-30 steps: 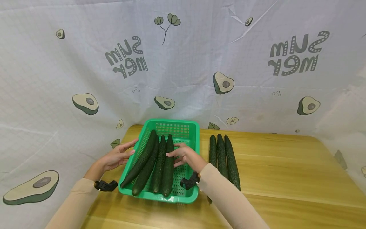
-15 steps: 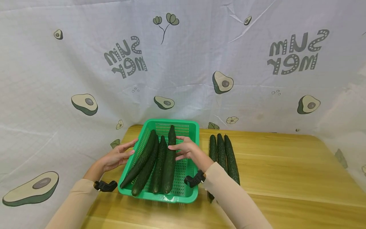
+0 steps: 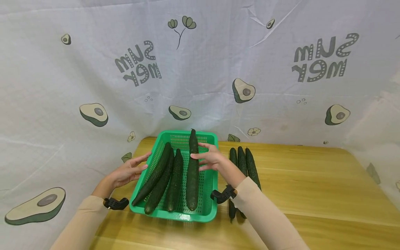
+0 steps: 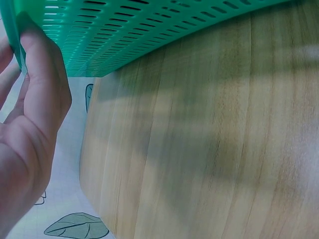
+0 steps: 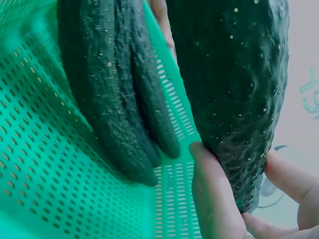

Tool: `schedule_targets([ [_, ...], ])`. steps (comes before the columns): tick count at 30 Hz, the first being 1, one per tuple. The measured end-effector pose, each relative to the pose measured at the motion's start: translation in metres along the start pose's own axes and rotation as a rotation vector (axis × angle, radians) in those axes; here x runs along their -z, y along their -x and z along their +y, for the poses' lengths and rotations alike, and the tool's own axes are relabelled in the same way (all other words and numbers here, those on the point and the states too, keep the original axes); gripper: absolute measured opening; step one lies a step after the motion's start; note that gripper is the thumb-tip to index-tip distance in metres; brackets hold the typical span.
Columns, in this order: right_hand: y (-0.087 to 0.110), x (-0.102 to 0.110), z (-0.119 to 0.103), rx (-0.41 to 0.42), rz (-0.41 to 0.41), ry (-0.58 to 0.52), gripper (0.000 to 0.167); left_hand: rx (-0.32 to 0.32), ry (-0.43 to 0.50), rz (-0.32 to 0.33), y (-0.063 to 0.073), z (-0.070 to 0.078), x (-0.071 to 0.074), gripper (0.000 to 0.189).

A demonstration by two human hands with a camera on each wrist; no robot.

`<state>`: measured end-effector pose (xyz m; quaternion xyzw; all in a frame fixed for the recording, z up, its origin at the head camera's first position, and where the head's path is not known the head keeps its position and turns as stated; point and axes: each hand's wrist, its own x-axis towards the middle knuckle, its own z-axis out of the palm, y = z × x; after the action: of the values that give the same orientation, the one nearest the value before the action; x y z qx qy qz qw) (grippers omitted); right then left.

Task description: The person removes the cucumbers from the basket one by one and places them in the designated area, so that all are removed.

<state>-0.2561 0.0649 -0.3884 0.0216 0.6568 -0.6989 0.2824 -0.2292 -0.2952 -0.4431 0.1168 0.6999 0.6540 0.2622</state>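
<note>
My right hand (image 3: 210, 159) grips a dark green cucumber (image 3: 192, 187) near its far, narrower end. In the right wrist view, thumb and fingers pinch the tapered tip of this cucumber (image 5: 229, 89). Its far end rises above the basket's back rim, with the body over the basket's right half. The green perforated plastic basket (image 3: 175, 217) has its left rim held by my left hand (image 3: 126, 173). Seen from the left wrist, the rim passes between thumb and fingers of the left hand (image 4: 42, 94). Three more cucumbers (image 3: 174, 184) lie side by side in the basket's left half.
Three cucumbers (image 3: 242, 163) lie together on the wooden table (image 3: 306, 180), right of the basket and partly hidden by my right forearm. A white curtain with avocado prints (image 3: 206, 69) hangs behind the table and along its left side.
My right hand has lifted the rightmost cucumber off its neighbours and moved it right and toward the back. A gap now separates it from the other three. The left hand stays put.
</note>
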Motion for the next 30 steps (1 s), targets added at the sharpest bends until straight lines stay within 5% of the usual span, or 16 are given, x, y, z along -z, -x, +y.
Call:
schedule_targets([
  [13, 0.024, 0.042, -0.010, 0.071, -0.050, 0.066, 0.079, 0.010, -0.004, 0.004, -0.001, 0.001, 0.000, 0.068],
  [30, 0.044, 0.115, 0.007, 0.123, -0.036, 0.102, 0.084, 0.001, 0.009, 0.007, -0.001, 0.000, -0.001, 0.067],
])
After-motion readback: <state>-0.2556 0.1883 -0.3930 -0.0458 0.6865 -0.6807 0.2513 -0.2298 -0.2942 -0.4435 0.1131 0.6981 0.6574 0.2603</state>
